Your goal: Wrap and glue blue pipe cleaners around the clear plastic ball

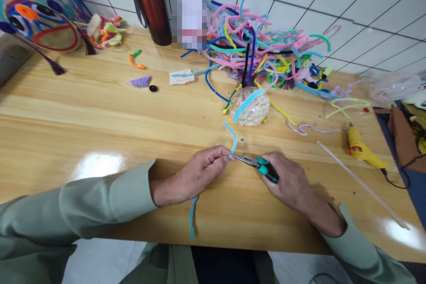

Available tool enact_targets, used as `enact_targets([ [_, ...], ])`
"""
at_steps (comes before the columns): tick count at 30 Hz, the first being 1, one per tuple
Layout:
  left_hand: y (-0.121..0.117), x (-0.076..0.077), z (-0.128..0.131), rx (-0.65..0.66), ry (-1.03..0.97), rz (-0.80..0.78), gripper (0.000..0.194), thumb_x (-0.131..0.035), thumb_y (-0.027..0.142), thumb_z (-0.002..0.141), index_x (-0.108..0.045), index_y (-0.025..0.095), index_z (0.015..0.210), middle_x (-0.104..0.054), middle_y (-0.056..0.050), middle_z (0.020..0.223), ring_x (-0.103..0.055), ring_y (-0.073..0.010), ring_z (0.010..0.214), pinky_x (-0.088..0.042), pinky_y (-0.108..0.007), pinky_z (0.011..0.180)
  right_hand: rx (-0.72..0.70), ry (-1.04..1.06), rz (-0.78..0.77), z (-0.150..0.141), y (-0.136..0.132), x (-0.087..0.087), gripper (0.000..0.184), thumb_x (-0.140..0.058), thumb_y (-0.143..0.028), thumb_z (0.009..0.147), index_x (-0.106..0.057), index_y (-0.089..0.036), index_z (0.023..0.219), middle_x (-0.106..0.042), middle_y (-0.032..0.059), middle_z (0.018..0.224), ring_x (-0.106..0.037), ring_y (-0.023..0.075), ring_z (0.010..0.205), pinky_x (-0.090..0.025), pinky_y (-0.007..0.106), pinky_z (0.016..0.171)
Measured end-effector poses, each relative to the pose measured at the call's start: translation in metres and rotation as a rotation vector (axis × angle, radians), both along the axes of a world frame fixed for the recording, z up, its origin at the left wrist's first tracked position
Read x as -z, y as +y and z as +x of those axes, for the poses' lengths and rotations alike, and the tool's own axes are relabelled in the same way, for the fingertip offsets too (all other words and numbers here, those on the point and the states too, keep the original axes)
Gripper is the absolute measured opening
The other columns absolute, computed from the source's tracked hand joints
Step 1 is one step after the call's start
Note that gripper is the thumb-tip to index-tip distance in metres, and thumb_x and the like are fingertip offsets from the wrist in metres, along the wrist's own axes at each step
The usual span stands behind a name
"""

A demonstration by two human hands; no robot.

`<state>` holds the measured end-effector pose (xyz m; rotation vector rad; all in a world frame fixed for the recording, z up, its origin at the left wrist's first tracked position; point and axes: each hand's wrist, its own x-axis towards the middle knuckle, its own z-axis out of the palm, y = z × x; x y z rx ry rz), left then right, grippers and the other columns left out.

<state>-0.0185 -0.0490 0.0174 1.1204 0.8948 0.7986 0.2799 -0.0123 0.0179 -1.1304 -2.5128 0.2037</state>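
Between thumb and fingertips, my left hand (199,173) pinches a light blue pipe cleaner (234,138). One bent end of it stands up beyond the fingertips, and a blue length hangs below the hand toward the table's front edge. My right hand (289,181) is wrapped round the black and teal handles of needle-nose pliers (248,159). The plier tips meet the pipe cleaner right at my left fingertips. Just beyond lies a clear rounded ball (251,113) with a light blue strip across it.
Behind the ball is a heap of coloured pipe cleaners (266,49). A yellow glue gun (364,146) and a clear glue stick (362,184) lie at right. A dark red bottle (149,4) stands at the back, near a decorated face piece (40,22). Small purple (140,81) and black pieces lie left.
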Motion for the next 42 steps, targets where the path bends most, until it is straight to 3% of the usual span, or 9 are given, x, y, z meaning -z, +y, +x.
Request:
enact_targets([
  [4,-0.005,-0.003,-0.005,0.078,-0.032,-0.044,0.036,-0.057,0.054,0.107,-0.066,0.019,0.110,-0.035,0.009,0.066,-0.027,-0.0099,0.056,-0.024,-0.023,0.052,0.296,0.231,-0.087,0.034,0.015,-0.013,0.006,-0.062,-0.023,0.095,-0.066,-0.026,0.099,-0.068,-0.0008,0.073,-0.058,0.0174,0.055,-0.045,0.028,0.052],
  [5,-0.004,-0.003,-0.004,0.076,-0.064,-0.077,0.039,-0.057,0.057,0.106,-0.066,0.019,0.113,-0.034,0.009,0.065,-0.026,-0.0101,0.056,-0.023,-0.023,0.051,0.310,0.238,-0.094,0.039,0.018,-0.015,0.006,-0.063,-0.024,0.094,-0.066,-0.026,0.099,-0.068,-0.0007,0.073,-0.058,0.0174,0.056,-0.045,0.029,0.053],
  [10,0.003,0.000,0.007,0.025,-0.145,-0.232,0.045,-0.061,0.063,0.103,-0.062,0.019,0.112,-0.032,0.010,0.063,-0.024,-0.0100,0.055,-0.019,-0.023,0.049,0.018,0.012,-0.084,0.027,0.012,-0.009,0.032,-0.060,-0.019,0.083,-0.063,-0.024,0.114,-0.076,0.0062,0.094,-0.071,0.0232,0.073,-0.055,0.033,0.064],
  [14,0.007,-0.001,0.011,-0.003,-0.156,-0.271,0.043,-0.065,0.062,0.101,-0.060,0.019,0.104,-0.035,0.010,0.063,-0.025,-0.0093,0.055,-0.018,-0.023,0.049,-0.048,-0.090,0.019,0.010,0.005,-0.004,0.040,-0.059,-0.017,0.082,-0.058,-0.023,0.122,-0.077,0.0119,0.104,-0.076,0.0293,0.090,-0.058,0.038,0.072],
  [23,0.003,0.002,0.014,-0.026,-0.117,-0.259,0.039,-0.064,0.059,0.100,-0.058,0.020,0.096,-0.040,0.009,0.065,-0.029,-0.0087,0.056,-0.021,-0.023,0.051,-0.067,-0.204,0.252,-0.003,0.001,-0.008,0.020,-0.059,-0.021,0.096,-0.060,-0.018,0.116,-0.076,0.0126,0.096,-0.073,0.0284,0.083,-0.055,0.037,0.071],
  [31,0.001,0.000,0.012,-0.058,-0.028,-0.164,0.038,-0.059,0.058,0.103,-0.059,0.020,0.096,-0.036,0.009,0.065,-0.028,-0.0098,0.056,-0.022,-0.023,0.050,-0.004,-0.277,0.339,-0.009,-0.005,-0.015,0.010,-0.061,-0.022,0.103,-0.069,-0.018,0.107,-0.074,0.0096,0.083,-0.067,0.0254,0.071,-0.046,0.036,0.065],
  [35,0.003,-0.004,0.010,-0.040,0.050,-0.074,0.033,-0.056,0.051,0.104,-0.058,0.020,0.093,-0.037,0.009,0.067,-0.029,-0.0102,0.058,-0.026,-0.023,0.053,-0.010,-0.244,0.225,-0.008,-0.009,-0.008,0.009,-0.058,-0.021,0.101,-0.066,-0.020,0.106,-0.075,0.0079,0.084,-0.071,0.0247,0.073,-0.047,0.034,0.062],
  [39,0.005,-0.005,0.008,0.031,0.077,-0.007,0.030,-0.053,0.047,0.106,-0.064,0.020,0.099,-0.039,0.008,0.069,-0.031,-0.0109,0.060,-0.029,-0.023,0.056,-0.066,-0.121,-0.029,0.001,-0.008,-0.003,0.021,-0.056,-0.015,0.090,-0.063,-0.023,0.108,-0.076,0.0049,0.087,-0.072,0.0224,0.072,-0.049,0.031,0.061],
  [42,0.004,-0.006,0.006,0.072,0.077,0.048,0.030,-0.055,0.046,0.105,-0.066,0.019,0.099,-0.041,0.007,0.070,-0.034,-0.0110,0.061,-0.031,-0.024,0.058,-0.049,-0.036,-0.228,0.011,0.000,-0.009,0.020,-0.057,-0.014,0.086,-0.064,-0.024,0.101,-0.072,0.0007,0.079,-0.067,0.0190,0.065,-0.048,0.028,0.059],
])
